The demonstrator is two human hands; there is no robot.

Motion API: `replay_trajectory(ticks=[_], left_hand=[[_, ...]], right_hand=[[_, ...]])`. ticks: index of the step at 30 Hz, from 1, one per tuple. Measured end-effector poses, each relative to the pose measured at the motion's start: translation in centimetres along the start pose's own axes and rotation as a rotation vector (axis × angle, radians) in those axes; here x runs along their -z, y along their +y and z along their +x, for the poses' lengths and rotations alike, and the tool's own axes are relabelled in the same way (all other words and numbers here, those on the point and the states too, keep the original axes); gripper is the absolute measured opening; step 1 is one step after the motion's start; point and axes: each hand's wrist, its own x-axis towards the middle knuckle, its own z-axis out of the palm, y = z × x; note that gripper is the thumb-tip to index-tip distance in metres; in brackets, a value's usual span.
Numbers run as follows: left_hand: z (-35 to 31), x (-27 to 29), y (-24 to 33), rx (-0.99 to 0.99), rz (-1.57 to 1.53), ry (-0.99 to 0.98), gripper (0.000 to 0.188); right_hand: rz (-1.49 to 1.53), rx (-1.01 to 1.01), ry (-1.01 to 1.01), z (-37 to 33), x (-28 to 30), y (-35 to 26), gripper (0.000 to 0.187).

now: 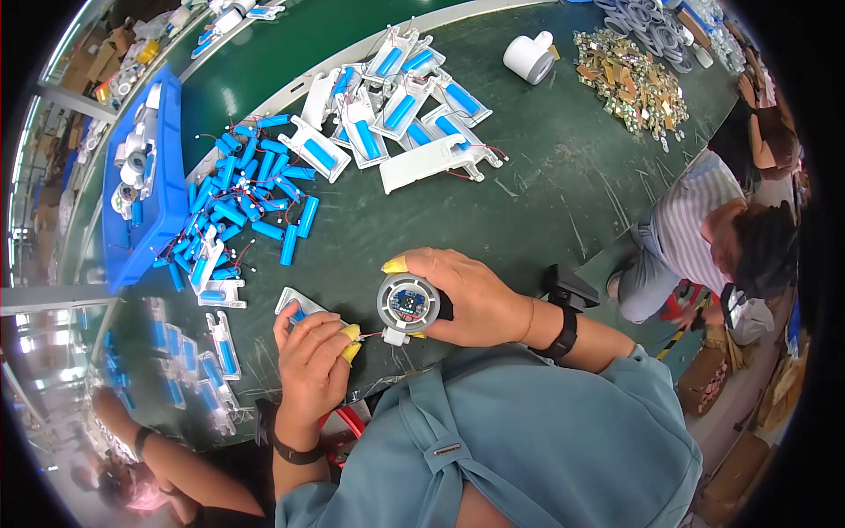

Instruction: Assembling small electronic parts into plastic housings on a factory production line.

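Observation:
My right hand (466, 295) is closed around a round grey-and-white plastic housing (385, 304). The housing's open face is up, and a small blue circuit board (408, 303) shows inside it. Close to its left, my left hand (312, 359) is closed on a white plastic battery holder (288, 299) with a blue cell, mostly hidden by the fingers. A thin reddish wire (373, 334) runs from the left fingertips to the housing's lower edge. Yellow covers are on the thumb and a finger of the left hand and on a right fingertip.
Loose blue cells (231, 213) with wires lie beside a blue bin (167, 207). Farther off are white holders (418, 167), a white round device (528, 58), small metallic parts (620, 79) and grey rings (647, 31). Co-workers sit at right (695, 207) and lower left (198, 466).

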Motion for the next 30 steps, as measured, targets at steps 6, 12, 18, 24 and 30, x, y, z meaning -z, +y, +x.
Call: replay_trajectory(ticks=[6,12,18,24,30], left_hand=[[-0.11,-0.07,0.02,0.02,-0.009,0.006,0.026],[-0.04,-0.13,0.0,0.023,-0.014,0.006,0.027],[-0.02,-0.13,0.08,0.018,-0.016,0.007,0.027],[-0.09,-0.12,0.07,0.013,-0.01,0.019,0.027],[0.04,-0.11,0.25,0.008,-0.01,0.013,0.026]], right_hand=[[0.034,0.029,0.016,-0.09,-0.26,0.39,0.068],[0.037,0.007,0.001,0.07,-0.1,0.17,0.066],[0.031,-0.014,-0.005,0.12,-0.07,0.08,0.064],[0.026,-0.017,-0.006,0.05,-0.1,0.06,0.064],[0.031,0.023,0.01,0.0,-0.28,0.4,0.066]])
